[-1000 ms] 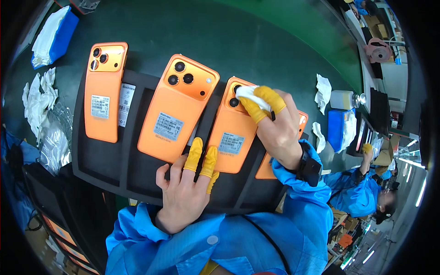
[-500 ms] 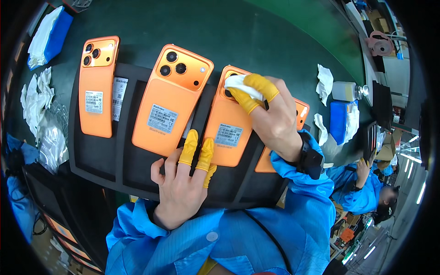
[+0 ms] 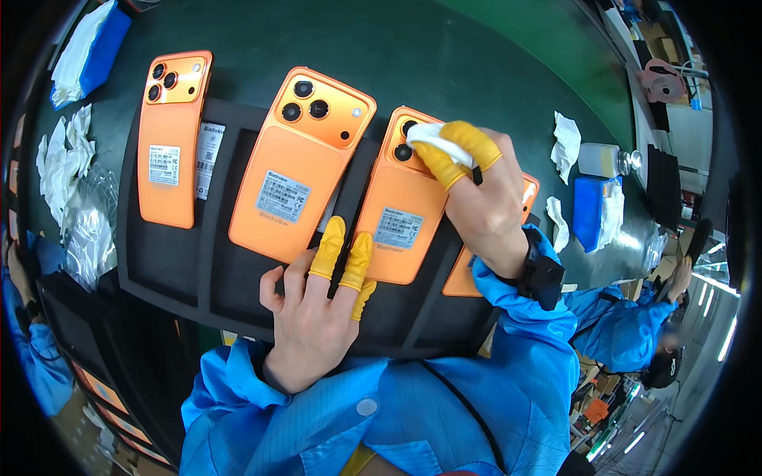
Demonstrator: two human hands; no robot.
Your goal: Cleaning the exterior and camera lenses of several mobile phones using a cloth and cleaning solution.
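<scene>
Several orange smartphones lie face down in a black compartment tray point(image 3: 178, 274). My right hand point(image 3: 490, 202), with yellow finger cots, pinches a folded white wipe point(image 3: 435, 143) against the camera area of the third phone point(image 3: 394, 190) from the left. One lens is partly covered by the wipe. My left hand point(image 3: 313, 329) has its cot-covered fingers stretched out, touching that phone's lower left edge. To its left lies the second phone point(image 3: 266, 230), and at the far left the first phone point(image 3: 165, 131). The fourth phone point(image 3: 460, 279) is mostly hidden under my right arm.
Blue boxes of white wipes stand at the far left point(image 3: 103, 59) and right point(image 3: 586, 210). Crumpled wipes point(image 3: 63, 163) and clear plastic point(image 3: 87, 246) lie at left. A bottle point(image 3: 597, 159) stands at right. Co-workers in blue sit on both sides.
My right hand with the wipe has shifted slightly right on the camera area, uncovering more lenses. My left hand stays at the phone's edge. The co-worker at right has raised a hand.
</scene>
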